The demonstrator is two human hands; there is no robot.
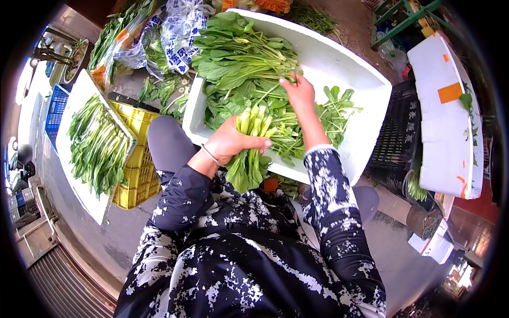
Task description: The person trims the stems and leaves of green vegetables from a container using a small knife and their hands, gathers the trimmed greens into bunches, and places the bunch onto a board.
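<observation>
My left hand (227, 142), with a bangle at the wrist, is wrapped round a bunch of choy sum (248, 168). Its pale cut stems point up and its leaves hang down in front of my lap. My right hand (301, 96) reaches into a white foam box (366, 85), its fingers closed at the stem ends of the loose choy sum (249, 58) heaped there. Part of what those fingers grip is hidden. More loose leaves (336, 108) lie in the box to the right of my right forearm.
At left, a white foam lid (79, 180) carries trimmed greens (98, 143) in rows, beside yellow crates (139, 175). Plastic-wrapped greens (180, 37) lie behind. On the right are a black crate (395, 132) and a white foam box (445, 132) with orange tape.
</observation>
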